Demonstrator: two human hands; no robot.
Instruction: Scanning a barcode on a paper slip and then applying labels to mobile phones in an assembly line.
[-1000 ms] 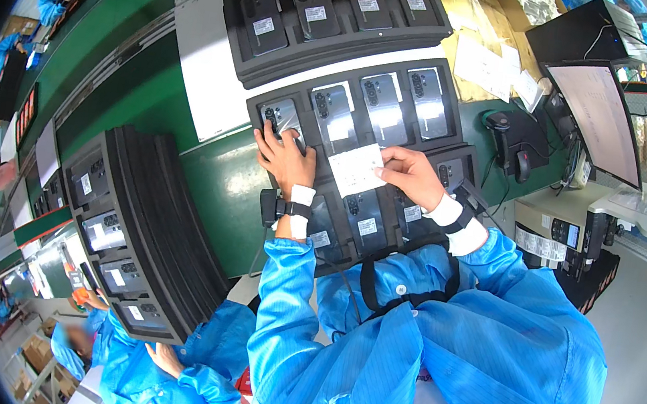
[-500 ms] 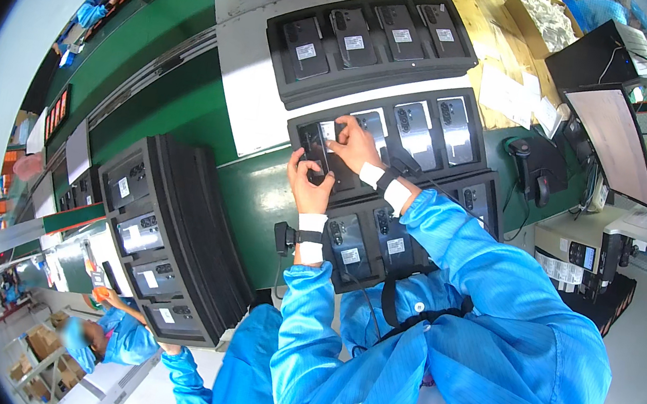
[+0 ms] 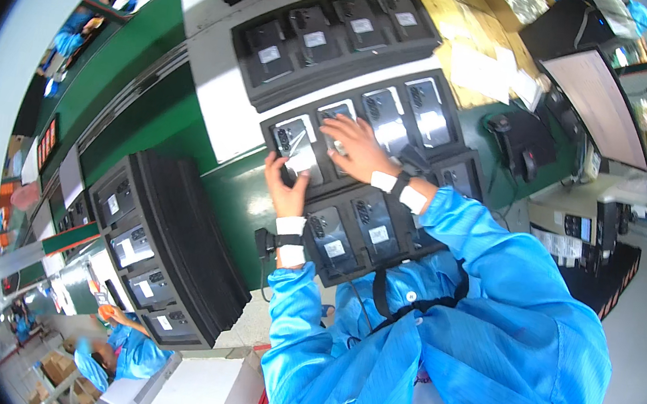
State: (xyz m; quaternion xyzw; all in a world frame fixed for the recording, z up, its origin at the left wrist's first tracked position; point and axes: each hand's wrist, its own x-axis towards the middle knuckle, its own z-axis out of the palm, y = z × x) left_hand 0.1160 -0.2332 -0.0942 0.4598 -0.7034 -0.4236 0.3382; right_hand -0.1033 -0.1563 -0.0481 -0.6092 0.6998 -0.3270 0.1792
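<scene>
A black foam tray [image 3: 446, 136] in front of me holds a row of dark smartphones in slots, backs up with camera rings showing. My left hand [image 3: 287, 194] is at the lower end of the leftmost smartphone [image 3: 293, 140], thumb and fingers apart around that end. My right hand [image 3: 362, 152] reaches over the second smartphone [image 3: 340, 110], its fingers spread and partly covering it. Both wrists carry white bands and dark straps. Closer to my body, another tray [image 3: 336, 275] holds labelled smartphones [image 3: 327, 235], partly under my right forearm.
Beyond is a further black tray [image 3: 259, 97] of labelled phones. A tall stack of trays [image 3: 197, 243] stands at the left. On the right are a scanner on its stand [image 3: 518, 141], a monitor [image 3: 598, 102] and a label printer [image 3: 579, 221]. A co-worker [image 3: 132, 348] is at lower left.
The leftmost smartphone, earlier between both hands, now lies in its slot. My right hand has moved right, off it, and opened over the second one. The whole view has shifted.
</scene>
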